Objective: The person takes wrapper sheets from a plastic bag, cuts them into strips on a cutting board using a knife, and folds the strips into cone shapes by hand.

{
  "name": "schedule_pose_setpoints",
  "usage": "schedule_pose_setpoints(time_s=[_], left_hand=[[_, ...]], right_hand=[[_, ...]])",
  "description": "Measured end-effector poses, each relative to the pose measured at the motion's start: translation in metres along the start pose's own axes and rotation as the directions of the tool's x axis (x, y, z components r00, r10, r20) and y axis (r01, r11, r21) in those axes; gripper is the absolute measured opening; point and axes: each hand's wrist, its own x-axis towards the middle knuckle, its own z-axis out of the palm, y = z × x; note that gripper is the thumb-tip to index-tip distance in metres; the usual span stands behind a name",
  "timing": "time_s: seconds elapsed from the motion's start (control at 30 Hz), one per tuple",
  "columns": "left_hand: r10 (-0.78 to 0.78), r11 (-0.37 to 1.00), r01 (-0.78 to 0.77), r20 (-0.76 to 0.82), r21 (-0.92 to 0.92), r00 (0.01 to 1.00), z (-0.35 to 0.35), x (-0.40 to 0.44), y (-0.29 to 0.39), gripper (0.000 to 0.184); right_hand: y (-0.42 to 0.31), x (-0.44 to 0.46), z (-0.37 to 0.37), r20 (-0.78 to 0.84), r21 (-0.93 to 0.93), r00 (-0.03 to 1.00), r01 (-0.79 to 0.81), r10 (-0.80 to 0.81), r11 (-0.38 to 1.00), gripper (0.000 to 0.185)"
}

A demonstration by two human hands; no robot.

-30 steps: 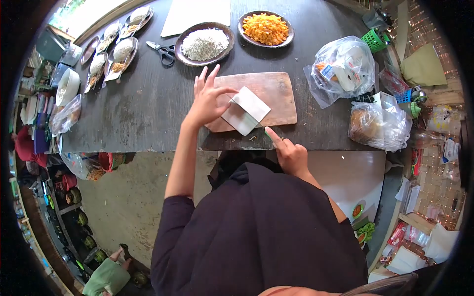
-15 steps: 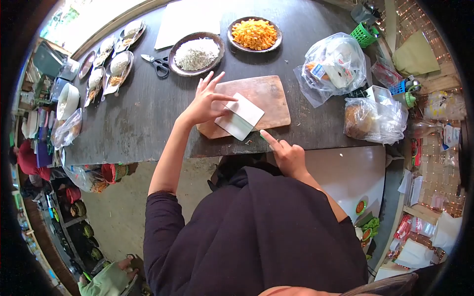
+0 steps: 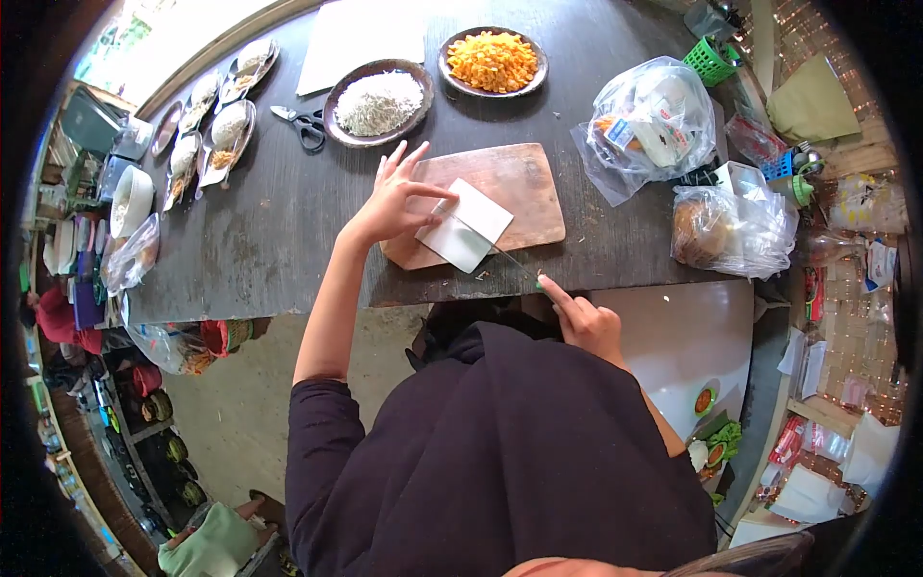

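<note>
Drawn back toward the near edge of the dark wooden tabletop [image 3: 288, 221] since the earlier frame, the right hand [image 3: 591, 327] now shows more of the thin, long metal knife [image 3: 511, 259] ahead of it; that hand is closed around the handle, most of which it hides, with the index finger stretched along it; the flat, white, four-cornered slab [image 3: 486, 213] sits askew on the pale brown wooden chopping board [image 3: 538, 183], ahead and to the left of the right hand; the blade's long axis slants from beside the left fingertips down to the right hand, crossing the slab, though how deep it goes I cannot tell; the slab is almost square, so its own long axis is hard to judge; the left hand [image 3: 389, 212] is much the nearer, its fingers spread, gripping nothing visible, thumb and index finger at the slab's upper-left side; beyond the board stands a dark round plate [image 3: 365, 143] of white shreds [image 3: 380, 104].
</note>
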Motion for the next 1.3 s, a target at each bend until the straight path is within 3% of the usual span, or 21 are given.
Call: schedule_pose_setpoints(time_s=[0.07, 0.13, 0.2, 0.27, 0.37, 0.5, 0.57, 0.7, 0.77, 0.93, 1.0, 1.03, 1.07, 1.1, 1.13, 1.17, 1.2, 1.23, 1.27, 1.3], left_hand=[[-0.056, 0.998, 0.055, -0.019, -0.035, 0.998, 0.005, -0.005, 0.005, 0.045], [-0.049, 0.999, 0.049, -0.052, -0.002, 0.997, 0.016, -0.015, 0.018, 0.052], [-0.066, 0.994, 0.087, -0.275, 0.066, 0.959, 0.028, -0.028, 0.04, 0.06], [-0.02, 0.99, 0.064, -0.318, 0.129, 0.948, 0.041, -0.044, 0.06, 0.063], [0.014, 0.998, 0.005, -0.3, 0.062, 0.954, 0.06, -0.063, 0.087, 0.059], [0.006, 0.998, 0.018, -0.356, 0.063, 0.935, 0.073, -0.071, 0.085, 0.049], [0.042, 0.997, -0.008, -0.426, 0.081, 0.904, 0.072, -0.069, 0.083, 0.036], [0.104, 0.993, -0.062, -0.481, 0.102, 0.871, 0.063, -0.072, 0.079, 0.029], [0.009, 0.997, -0.047, -0.546, -0.056, 0.838, 0.059, -0.075, 0.078, 0.023], [-0.021, 0.999, -0.013, -0.705, -0.042, 0.709, 0.049, -0.08, 0.07, 0.014], [-0.382, 0.913, 0.162, -0.65, -0.374, 0.657, 0.045, -0.084, 0.073, 0.011], [-0.452, 0.851, 0.126, -0.59, -0.509, 0.669, 0.038, -0.087, 0.079, 0.009], [-0.451, 0.852, 0.128, -0.588, -0.507, 0.671, 0.033, -0.085, 0.085, 0.009], [-0.491, 0.765, 0.057, -0.522, -0.642, 0.698, 0.03, -0.084, 0.091, 0.01], [-0.517, 0.65, -0.009, -0.451, -0.76, 0.728, 0.028, -0.082, 0.096, 0.011], [-0.559, 0.499, -0.041, -0.357, -0.866, 0.749, 0.027, -0.081, 0.1, 0.012], [-0.555, 0.501, -0.042, -0.359, -0.864, 0.75, 0.025, -0.08, 0.101, 0.012], [-0.549, 0.366, -0.108, -0.308, -0.924, 0.777, 0.023, -0.078, 0.102, 0.012], [-0.535, 0.22, -0.165, -0.26, -0.961, 0.804, 0.021, -0.077, 0.102, 0.013], [-0.533, 0.226, -0.165, -0.264, -0.96, 0.804, 0.02, -0.076, 0.101, 0.013]], right_hand=[[-0.001, -0.004, -0.014, 0.09, 0.072, 0.993, -0.089, 0.082, 0.993, 0.054], [0.001, -0.007, -0.025, 0.07, 0.077, 0.993, -0.099, 0.094, 0.992, 0.053], [0.006, -0.01, -0.025, 0.051, 0.083, 0.993, -0.112, 0.108, 0.99, 0.052], [0.011, -0.013, -0.014, -0.132, 0.211, 0.976, -0.143, 0.173, 0.967, 0.053], [0.008, -0.004, -0.013, -0.176, 0.314, 0.954, -0.179, 0.243, 0.933, 0.052], [0.007, 0.016, -0.008, -0.188, 0.318, 0.948, -0.187, 0.256, 0.929, 0.053], [0.008, 0.029, -0.007, -0.131, 0.228, 0.955, -0.233, 0.267, 0.945, 0.056], [0.012, 0.058, 0.005, -0.062, 0.108, 0.972, -0.221, 0.228, 0.969, 0.06], [0.01, 0.068, 0.011, -0.038, 0.093, 0.97, -0.237, 0.241, 0.967, 0.059], [0.0, 0.082, 0.015, 0.034, 0.066, 0.968, -0.252, 0.251, 0.965, 0.056], [-0.009, 0.085, 0.014, -0.126, -0.003, 0.978, -0.167, 0.165, 0.986, 0.054], [-0.017, 0.089, 0.012, -0.131, 0.0, 0.978, -0.165, 0.164, 0.986, 0.054], [-0.026, 0.092, 0.008, -0.118, 0.254, 0.986, -0.081, 0.114, 0.964, 0.054], [-0.034, 0.093, 0.008, -0.118, 0.49, 0.991, 0.001, 0.065, 0.871, 0.054], [-0.04, 0.095, 0.01, -0.118, 0.493, 0.991, -0.003, 0.07, 0.87, 0.054], [-0.044, 0.101, 0.013, -0.055, 0.644, 0.998, 0.019, 0.021, 0.764, 0.053], [-0.046, 0.104, 0.014, -0.004, 0.775, 0.999, 0.029, -0.041, 0.632, 0.053], [-0.046, 0.105, 0.014, -0.008, 0.775, 0.999, 0.032, -0.041, 0.631, 0.053], [-0.048, 0.105, 0.014, 0.095, 0.881, 0.995, -0.086, 0.005, 0.465, 0.043], [-0.05, 0.105, 0.014, 0.205, 0.94, 0.978, -0.205, 0.028, 0.274, 0.033]])
